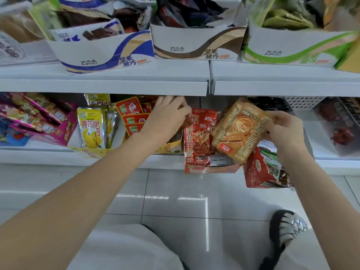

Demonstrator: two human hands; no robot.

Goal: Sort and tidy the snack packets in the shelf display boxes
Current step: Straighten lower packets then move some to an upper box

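The orange snack packet looks light, thin and crinkly, a sealed foil pouch that probably bends easily and slides against its neighbours. It is best taken by a flat sealed edge or corner rather than squeezed across the middle, where the contents could be crushed. It sits tilted above the red display box, which overhangs the lower shelf edge just at 3 o'clock of centre.

The right hand pinches this packet at its 3 o'clock edge, fingers curled over the rim, thumb behind. Below it, at 5 o'clock, a red packet with green print hangs out over the floor, apparently tucked under the same hand, though that contact is hidden.

The left hand reaches in at 9 o'clock of the box, fingers bent around a small reddish packet at the top of the row of red fish-tofu packets; whether it grips or only steadies it, the blur leaves unclear.
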